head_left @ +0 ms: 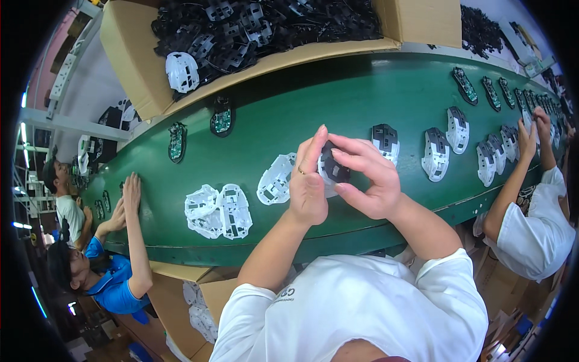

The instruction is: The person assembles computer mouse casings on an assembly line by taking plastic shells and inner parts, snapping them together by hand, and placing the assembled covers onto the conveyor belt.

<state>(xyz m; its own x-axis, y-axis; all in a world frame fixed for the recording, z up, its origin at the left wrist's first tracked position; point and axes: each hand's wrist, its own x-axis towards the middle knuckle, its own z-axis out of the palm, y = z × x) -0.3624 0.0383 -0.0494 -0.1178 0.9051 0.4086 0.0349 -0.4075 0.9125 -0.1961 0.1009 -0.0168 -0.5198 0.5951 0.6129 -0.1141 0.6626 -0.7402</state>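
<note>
**Black-and-white mouse-shaped shell (333, 166), one piece, hand-held**

Item: curved shell, dark on top, white at the lower edge; located between the two palms, over the green tabletop (338, 84); partly hidden by fingers.

Left hand (309, 192): fingers straight and together, palm turned inward along the shell's left side.
Right hand (375, 175): arched round the right side, thumb set apart from the fingers, fingertips at the dark face.
Both hands hold the one piece between them; firmness of pressure cannot be told.

Handling, by judgement: light, stiff, probably moulded plastic. Smooth dark face could slip under fingertips; thin rims and cut-outs are likely the fragile points. Best hold: the two long sides, opposed finger pads or palms, with no squeezing across openings.

Surroundings:
– Just left of the left hand: one white shell (277, 179) with cut-outs.
– Further left: a pair of white shells (236, 211), side by side.
– Just beyond the right hand: one black-and-white unit (386, 140); further right, more of the kind (435, 155).
– Beyond the left hand, leftward: two green circuit boards (177, 142).
– Beyond both hands: cardboard carton (136, 66) of black parts (307, 30).
– Well left: co-worker in blue (123, 288); well right: co-worker in white (537, 235).
</note>
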